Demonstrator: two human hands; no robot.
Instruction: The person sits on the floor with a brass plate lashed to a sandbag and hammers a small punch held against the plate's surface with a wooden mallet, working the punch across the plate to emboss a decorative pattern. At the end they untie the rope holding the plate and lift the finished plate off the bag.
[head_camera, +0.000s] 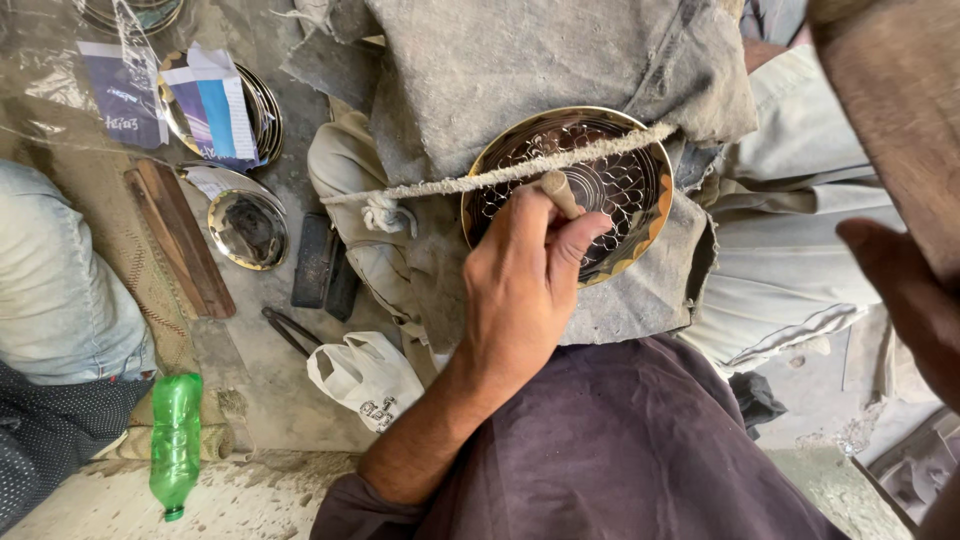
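Brass plate (640, 215), thin and stiff, looks light, slippery when polished (easily dented); best gripped by its rim. Left hand (522, 275) pinches a wooden-handled tool (560, 192); right hand (915, 300) is blurred, grip unclear.

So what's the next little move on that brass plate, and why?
Probably nudge the tool in the left hand a notch along the plate: its scale pattern looks unfinished near the smooth rim, and the cord lies across it.
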